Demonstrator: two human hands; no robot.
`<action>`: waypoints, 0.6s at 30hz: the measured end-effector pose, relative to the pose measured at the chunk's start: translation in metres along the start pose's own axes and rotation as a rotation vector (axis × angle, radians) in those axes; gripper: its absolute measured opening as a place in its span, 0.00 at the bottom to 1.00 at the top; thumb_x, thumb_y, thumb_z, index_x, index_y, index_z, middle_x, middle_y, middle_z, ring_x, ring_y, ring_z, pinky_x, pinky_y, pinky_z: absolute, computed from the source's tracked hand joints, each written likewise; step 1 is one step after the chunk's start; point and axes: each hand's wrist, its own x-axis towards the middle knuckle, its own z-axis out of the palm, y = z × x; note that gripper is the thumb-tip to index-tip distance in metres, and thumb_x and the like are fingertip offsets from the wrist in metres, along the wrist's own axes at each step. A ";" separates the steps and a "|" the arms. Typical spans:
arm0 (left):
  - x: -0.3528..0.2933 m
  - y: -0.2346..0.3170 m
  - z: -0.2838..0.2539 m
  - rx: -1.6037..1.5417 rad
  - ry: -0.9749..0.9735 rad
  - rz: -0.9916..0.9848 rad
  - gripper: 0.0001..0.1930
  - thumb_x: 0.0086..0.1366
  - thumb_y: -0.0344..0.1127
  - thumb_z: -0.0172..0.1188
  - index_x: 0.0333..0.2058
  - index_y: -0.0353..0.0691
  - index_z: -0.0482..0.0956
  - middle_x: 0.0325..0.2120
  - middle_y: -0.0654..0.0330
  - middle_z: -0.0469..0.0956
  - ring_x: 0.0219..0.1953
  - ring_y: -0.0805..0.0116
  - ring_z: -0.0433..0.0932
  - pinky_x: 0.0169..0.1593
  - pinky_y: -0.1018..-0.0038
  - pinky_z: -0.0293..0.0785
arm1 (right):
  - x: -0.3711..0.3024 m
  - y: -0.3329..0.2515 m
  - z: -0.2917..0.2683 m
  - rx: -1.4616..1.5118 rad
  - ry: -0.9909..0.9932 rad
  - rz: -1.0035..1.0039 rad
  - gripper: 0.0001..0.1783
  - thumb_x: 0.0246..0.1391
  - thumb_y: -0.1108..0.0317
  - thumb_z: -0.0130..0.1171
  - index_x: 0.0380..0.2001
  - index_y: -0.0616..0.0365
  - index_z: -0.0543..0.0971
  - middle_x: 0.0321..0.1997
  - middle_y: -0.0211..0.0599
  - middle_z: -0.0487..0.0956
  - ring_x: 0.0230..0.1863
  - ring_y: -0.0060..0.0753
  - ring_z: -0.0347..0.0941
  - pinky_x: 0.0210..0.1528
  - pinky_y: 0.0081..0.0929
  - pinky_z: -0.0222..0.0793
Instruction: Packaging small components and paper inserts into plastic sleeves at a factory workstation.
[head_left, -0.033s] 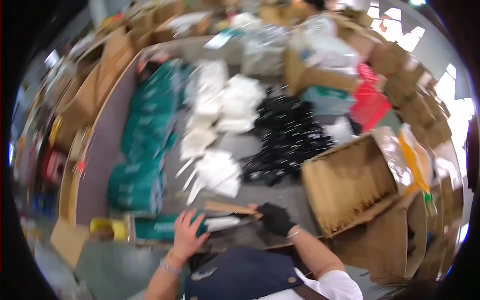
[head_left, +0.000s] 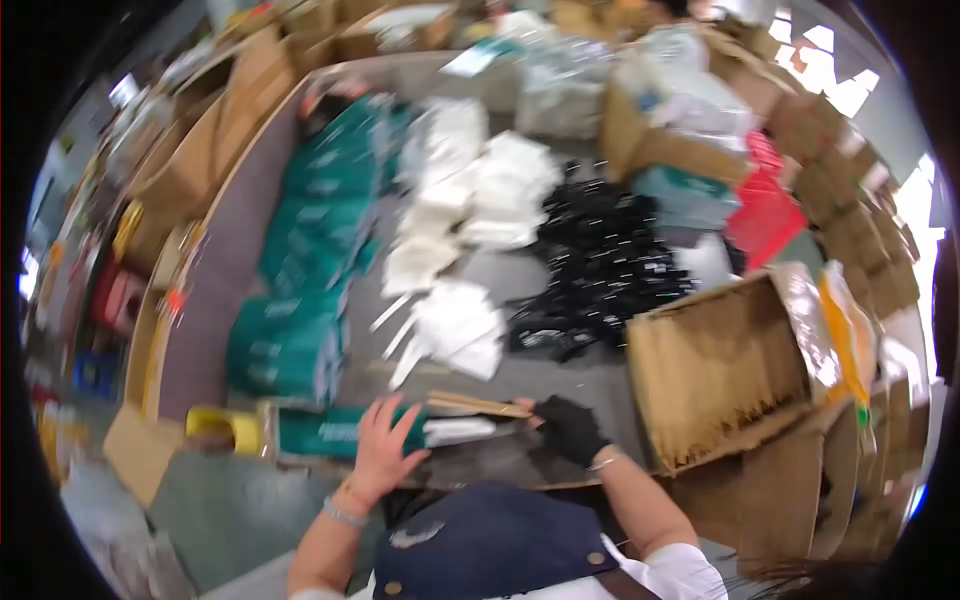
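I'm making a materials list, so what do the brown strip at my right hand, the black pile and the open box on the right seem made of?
Brown strip: matte, straight-edged, perhaps cardboard or wood; blur leaves it open. Black pile: probably glossy plastic, given its many bright glints. Open box: very likely cardboard, matte brown with folded-out flaps.
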 end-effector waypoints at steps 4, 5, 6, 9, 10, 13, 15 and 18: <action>-0.006 -0.024 0.015 0.022 -0.077 -0.035 0.40 0.40 0.42 0.75 0.56 0.43 0.70 0.57 0.52 0.65 0.59 0.46 0.62 0.62 0.50 0.57 | 0.010 0.005 0.006 -0.130 -0.129 0.042 0.16 0.56 0.55 0.57 0.48 0.27 0.79 0.29 0.37 0.76 0.34 0.44 0.75 0.35 0.41 0.71; -0.009 -0.028 0.016 0.050 -0.105 -0.031 0.40 0.40 0.43 0.74 0.55 0.43 0.71 0.57 0.54 0.65 0.58 0.47 0.62 0.62 0.50 0.57 | 0.014 0.005 0.010 -0.147 -0.151 0.023 0.15 0.56 0.56 0.57 0.48 0.28 0.79 0.29 0.36 0.75 0.34 0.43 0.75 0.34 0.41 0.71; -0.010 -0.033 0.014 0.054 -0.099 -0.046 0.40 0.40 0.43 0.74 0.55 0.43 0.71 0.57 0.54 0.65 0.58 0.47 0.62 0.62 0.50 0.57 | 0.020 0.007 0.013 -0.145 -0.159 0.009 0.15 0.56 0.56 0.57 0.48 0.28 0.79 0.29 0.36 0.75 0.34 0.43 0.75 0.34 0.41 0.71; -0.002 -0.032 0.013 0.007 -0.119 0.013 0.39 0.40 0.44 0.74 0.54 0.42 0.72 0.56 0.56 0.67 0.57 0.49 0.63 0.62 0.50 0.58 | 0.018 0.017 0.014 -0.188 -0.080 -0.131 0.14 0.55 0.58 0.59 0.45 0.35 0.82 0.28 0.34 0.75 0.31 0.42 0.74 0.30 0.39 0.70; -0.001 -0.033 0.014 0.007 -0.116 0.020 0.39 0.39 0.44 0.75 0.53 0.42 0.72 0.54 0.56 0.69 0.57 0.48 0.64 0.61 0.51 0.59 | 0.018 0.021 0.015 -0.161 -0.179 -0.097 0.12 0.56 0.58 0.58 0.44 0.35 0.82 0.29 0.35 0.77 0.32 0.43 0.75 0.31 0.40 0.69; 0.004 -0.028 0.029 -0.065 -0.082 0.053 0.39 0.35 0.44 0.76 0.50 0.40 0.75 0.51 0.56 0.72 0.54 0.48 0.66 0.59 0.53 0.61 | 0.019 0.027 0.046 0.286 -0.176 -0.079 0.14 0.60 0.61 0.50 0.43 0.47 0.82 0.41 0.44 0.80 0.46 0.46 0.75 0.50 0.36 0.69; 0.001 -0.017 0.041 0.008 -0.031 0.065 0.40 0.30 0.42 0.77 0.48 0.39 0.76 0.48 0.56 0.72 0.52 0.48 0.66 0.57 0.55 0.62 | 0.035 0.004 0.083 0.282 -0.269 -0.140 0.18 0.57 0.67 0.51 0.51 0.52 0.78 0.56 0.44 0.75 0.56 0.45 0.70 0.60 0.34 0.63; 0.011 0.003 0.048 0.042 -0.032 0.109 0.40 0.28 0.40 0.77 0.47 0.39 0.75 0.47 0.56 0.71 0.52 0.49 0.66 0.55 0.52 0.61 | 0.044 -0.021 0.078 0.184 -0.203 -0.268 0.11 0.54 0.63 0.59 0.40 0.50 0.81 0.47 0.44 0.78 0.51 0.47 0.73 0.50 0.36 0.70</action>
